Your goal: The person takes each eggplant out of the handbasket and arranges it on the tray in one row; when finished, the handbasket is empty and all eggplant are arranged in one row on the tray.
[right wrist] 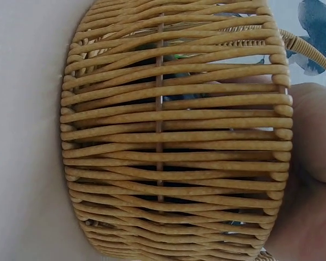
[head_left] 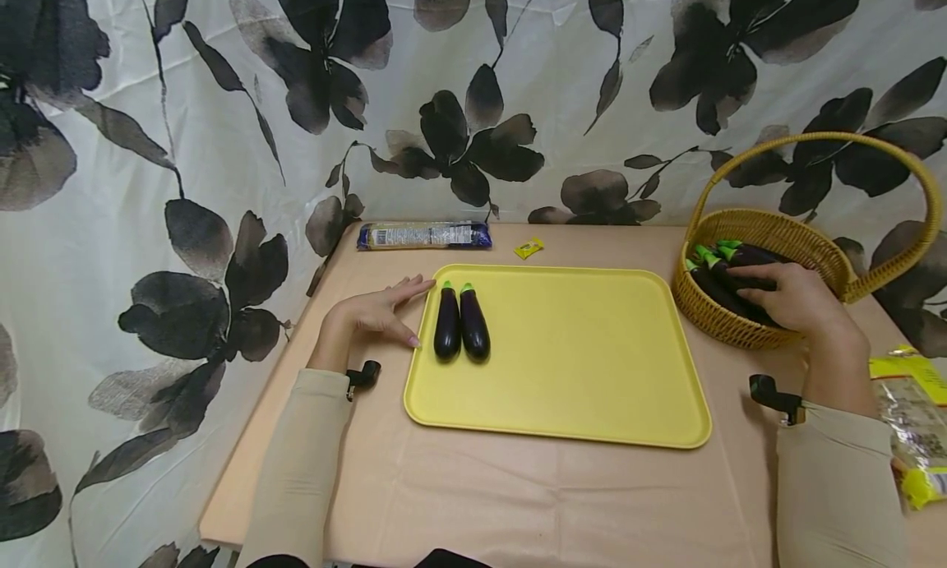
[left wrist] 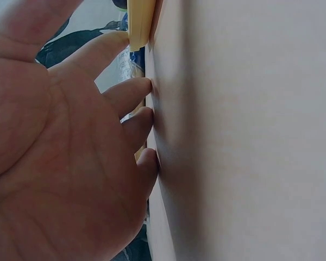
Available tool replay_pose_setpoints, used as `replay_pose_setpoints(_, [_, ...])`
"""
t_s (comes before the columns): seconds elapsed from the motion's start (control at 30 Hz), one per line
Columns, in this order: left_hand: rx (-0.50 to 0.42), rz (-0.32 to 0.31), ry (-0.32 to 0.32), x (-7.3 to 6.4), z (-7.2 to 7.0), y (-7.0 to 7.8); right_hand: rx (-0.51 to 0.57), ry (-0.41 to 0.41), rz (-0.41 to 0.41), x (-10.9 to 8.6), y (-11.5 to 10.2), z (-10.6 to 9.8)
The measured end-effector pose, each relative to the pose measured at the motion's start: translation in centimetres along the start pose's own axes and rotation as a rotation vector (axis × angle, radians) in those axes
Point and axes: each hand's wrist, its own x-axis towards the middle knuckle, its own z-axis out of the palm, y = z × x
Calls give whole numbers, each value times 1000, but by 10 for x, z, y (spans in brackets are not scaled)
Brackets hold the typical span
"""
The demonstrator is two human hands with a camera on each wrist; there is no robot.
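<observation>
Two small dark eggplants [head_left: 461, 325] with green tops lie side by side on the left part of a yellow tray [head_left: 577, 354]. My left hand [head_left: 379, 311] is spread at the tray's left edge, thumb and index finger touching its rim; the left wrist view shows the other fingertips down on the table. My right hand [head_left: 802, 301] reaches into a wicker basket [head_left: 728, 325], thumb and index finger on either side of an eggplant [head_left: 716, 265]. More eggplants lie around it. In the right wrist view, the basket's woven wall [right wrist: 174, 130] hides most of the fingers.
A blue wrapped packet [head_left: 424, 236] and a tiny yellow wrapper [head_left: 528, 248] lie behind the tray. The basket's tall handle [head_left: 928, 190] arches over its right side. A yellow and clear bag [head_left: 913, 420] sits beside my right forearm. A floral cloth hangs behind the table.
</observation>
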Motion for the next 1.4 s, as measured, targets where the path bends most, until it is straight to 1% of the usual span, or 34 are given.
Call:
replay_pose_setpoints(0.1, [-1, 1, 2, 0, 0, -1, -6, 14, -8, 0, -1, 1])
replay_pose_setpoints(0.23, [-7, -1, -1, -1, 1, -3, 15, 64, -25, -1, -1, 4])
replay_pose_setpoints(0.33, [-16, -3, -3, -1, 2, -4, 62, 116, -40, -3, -1, 4])
replay_pose_setpoints(0.5, [-22, -4, 0, -1, 2, -4, 160, 173, -45, -5, -7, 0])
replay_pose_setpoints(0.67, [-3, -4, 7, -2, 0, -5, 220, 284, -86, -8, -18, -1])
replay_pose_setpoints(0.73, [-3, -3, 7, -2, 0, -5, 260, 318, -100, -11, -22, -2])
replay_pose_setpoints(1.0, [-6, 1, 2, -3, -1, 0, 451, 311, -98, -18, -45, -5])
replay_pose_setpoints(1.07, [-8, -1, 2, -3, -1, 1, 526, 300, -117, -17, -51, -4])
replay_pose_setpoints(1.17, [-10, -4, 2, -3, -1, 1, 640, 281, -167, -15, -62, -1])
replay_pose_setpoints(1.27, [-9, -2, 3, -2, -1, 0, 729, 250, -204, -13, -72, 4])
replay_pose_setpoints(1.33, [-5, 1, 4, -2, -1, 0, 765, 243, -220, -12, -78, 7])
replay_pose_setpoints(1.4, [-2, 1, 5, -1, 0, 0, 841, 231, -240, -10, -83, 10])
